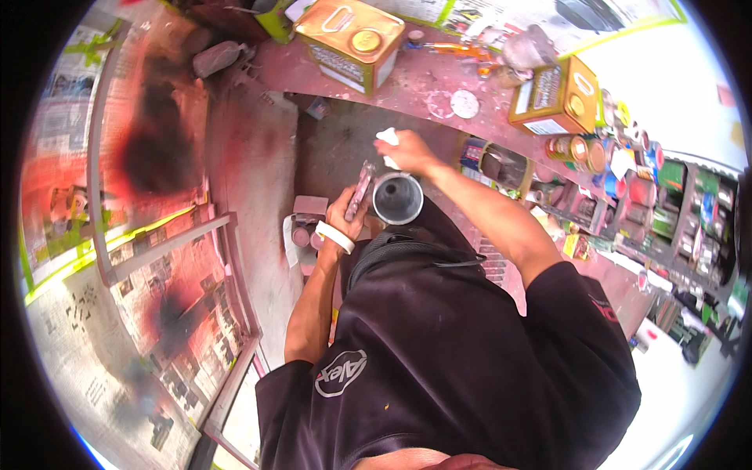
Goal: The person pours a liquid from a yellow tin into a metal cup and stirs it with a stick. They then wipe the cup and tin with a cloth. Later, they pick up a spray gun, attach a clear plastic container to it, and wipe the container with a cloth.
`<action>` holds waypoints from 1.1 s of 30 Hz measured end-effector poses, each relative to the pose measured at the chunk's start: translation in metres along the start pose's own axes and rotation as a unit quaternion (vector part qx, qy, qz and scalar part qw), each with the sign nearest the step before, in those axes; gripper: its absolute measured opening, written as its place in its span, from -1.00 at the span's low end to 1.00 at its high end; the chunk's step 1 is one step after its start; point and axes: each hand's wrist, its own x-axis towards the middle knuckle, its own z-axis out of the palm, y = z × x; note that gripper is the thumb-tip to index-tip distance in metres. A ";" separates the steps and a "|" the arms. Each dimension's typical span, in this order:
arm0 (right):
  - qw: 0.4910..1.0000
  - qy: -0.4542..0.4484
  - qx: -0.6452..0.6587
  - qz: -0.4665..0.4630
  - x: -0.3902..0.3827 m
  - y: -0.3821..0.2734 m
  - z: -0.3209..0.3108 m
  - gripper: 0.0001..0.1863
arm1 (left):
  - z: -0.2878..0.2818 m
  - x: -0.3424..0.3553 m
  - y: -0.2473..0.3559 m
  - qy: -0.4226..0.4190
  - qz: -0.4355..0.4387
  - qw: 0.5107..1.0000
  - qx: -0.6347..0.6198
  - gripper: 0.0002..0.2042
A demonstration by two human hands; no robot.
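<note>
My left hand point(342, 210), with a white band at the wrist, is closed around what looks like a paint spray gun point(362, 188) with a stained body and an open grey metal cup point(398, 197) at its right side. The cup's dark interior faces up. My right hand point(411, 153) grips a crumpled white cloth or paper point(389, 142) just above the cup, apart from it.
A stained bench point(435, 82) runs ahead, holding two rectangular metal cans point(345, 35) point(552, 98), a round white lid point(464, 104) and several small tins point(595, 157). Paint-stained papered panels point(157, 313) stand at left. Shelves of cans point(658, 211) are at right.
</note>
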 end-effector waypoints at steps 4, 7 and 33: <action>0.981 -0.147 0.128 -0.010 -0.010 0.001 -0.006 -0.40 | -0.027 0.021 -0.004 -0.003 -0.160 0.965 -0.207 -0.67; 0.958 -0.141 0.249 -0.004 -0.022 -0.059 0.026 -0.38 | -0.065 0.038 0.030 -0.026 -0.264 0.876 -0.403 -0.30; 0.965 0.045 -0.218 -0.138 0.023 0.031 0.105 -0.57 | 0.131 0.030 -0.145 -0.037 -0.067 0.351 -0.933 -0.35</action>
